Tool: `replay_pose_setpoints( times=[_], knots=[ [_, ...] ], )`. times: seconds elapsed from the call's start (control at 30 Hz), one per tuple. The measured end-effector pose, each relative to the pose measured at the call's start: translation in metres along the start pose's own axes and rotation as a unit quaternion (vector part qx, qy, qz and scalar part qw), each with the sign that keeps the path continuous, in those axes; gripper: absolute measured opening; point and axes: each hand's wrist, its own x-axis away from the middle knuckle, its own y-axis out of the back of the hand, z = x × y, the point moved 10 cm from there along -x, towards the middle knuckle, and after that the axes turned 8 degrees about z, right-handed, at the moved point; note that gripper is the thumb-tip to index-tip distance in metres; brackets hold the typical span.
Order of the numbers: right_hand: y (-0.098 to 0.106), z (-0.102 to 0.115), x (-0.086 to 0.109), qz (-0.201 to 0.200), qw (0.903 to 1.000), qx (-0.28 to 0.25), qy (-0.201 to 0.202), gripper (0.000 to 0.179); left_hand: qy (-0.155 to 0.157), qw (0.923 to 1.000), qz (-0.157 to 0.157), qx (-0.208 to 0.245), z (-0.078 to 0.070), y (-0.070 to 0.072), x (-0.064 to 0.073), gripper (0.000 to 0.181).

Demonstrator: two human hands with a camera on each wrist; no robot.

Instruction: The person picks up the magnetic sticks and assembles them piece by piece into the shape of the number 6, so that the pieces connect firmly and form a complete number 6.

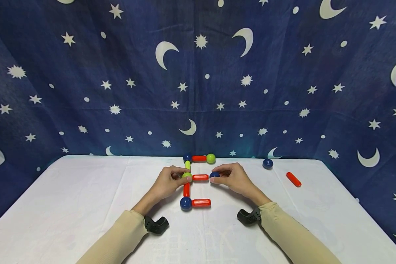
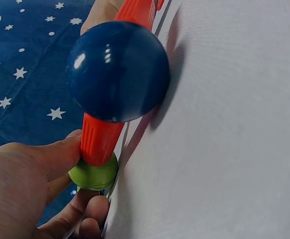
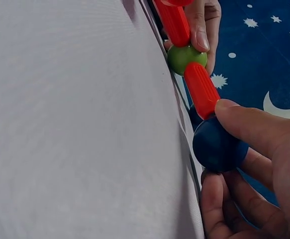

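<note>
An E-shaped figure of rods and balls lies on the white table. My left hand (image 1: 167,182) pinches its middle green ball (image 1: 187,176) between thumb and fingers. From that ball a red rod (image 1: 200,177) points right. My right hand (image 1: 235,179) holds a blue ball (image 3: 217,144) at this rod's far end; whether they touch I cannot tell. A yellow-green rod (image 1: 187,165) runs up to the back blue ball (image 1: 187,158). Another red rod (image 1: 186,189) runs down to the front blue ball (image 2: 119,72). That ball bears a front red rod (image 1: 201,202) with a free right end.
Along the back edge, a red rod (image 1: 199,158) links the back blue ball to a green ball (image 1: 211,158). Farther right lie a loose blue ball (image 1: 267,163) and a loose red rod (image 1: 293,179). A dark blue star-patterned cloth (image 1: 198,91) hangs behind the table (image 1: 85,212).
</note>
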Motion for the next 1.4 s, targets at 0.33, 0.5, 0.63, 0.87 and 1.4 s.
replay_pose_setpoints(
  times=[0.33, 0.5, 0.63, 0.87, 1.4],
  knots=[
    [-0.0027, -0.0024, -0.0010, 0.001, 0.9999, -0.015, -0.001, 0.034, 0.000, 1.0000, 0.004, -0.004, 0.0001, -0.0017, -0.0004, 0.028],
    [-0.0033, -0.0050, -0.0009, -0.002, 0.9998, -0.017, -0.008, 0.033, 0.004, 1.0000, 0.002, -0.006, 0.0011, -0.0018, 0.0000, 0.028],
    [-0.0036, -0.0053, -0.0007, -0.002, 0.9998, -0.018, -0.011, 0.033, 0.008, 1.0000, 0.000, -0.005, 0.0017, -0.0014, 0.0006, 0.028],
    [-0.0034, -0.0041, -0.0001, 0.000, 0.9997, -0.015, -0.018, 0.033, 0.013, 0.9999, 0.000, -0.005, 0.0025, -0.0013, 0.0001, 0.028],
    [-0.0064, -0.0064, -0.0016, 0.012, 0.9995, -0.026, -0.015, 0.037, 0.020, 0.9998, 0.000, -0.004, 0.0029, 0.0006, -0.0004, 0.029]
  ],
)
